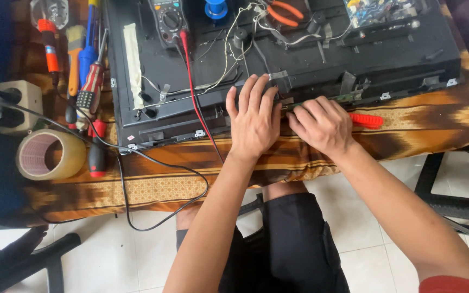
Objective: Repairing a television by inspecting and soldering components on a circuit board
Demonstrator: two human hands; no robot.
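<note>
A black flat-screen panel back [408, 54] lies on a table covered by a brown patterned cloth [153, 184]. My left hand [253, 116] rests flat on the panel's near edge, fingers apart and pressing down. My right hand [321, 125] is beside it, fingers curled at a narrow green strip board [348, 97] along that edge. A red-handled screwdriver [366, 120] sticks out from under my right hand; whether the hand grips it is hidden.
A multimeter [168, 19] with red and black leads sits on the panel, near orange pliers [283, 13] and a blue spool [215, 8]. Left of the panel lie several screwdrivers [88, 81], a tape roll [47, 154] and a power socket [20, 103]. Tiled floor below.
</note>
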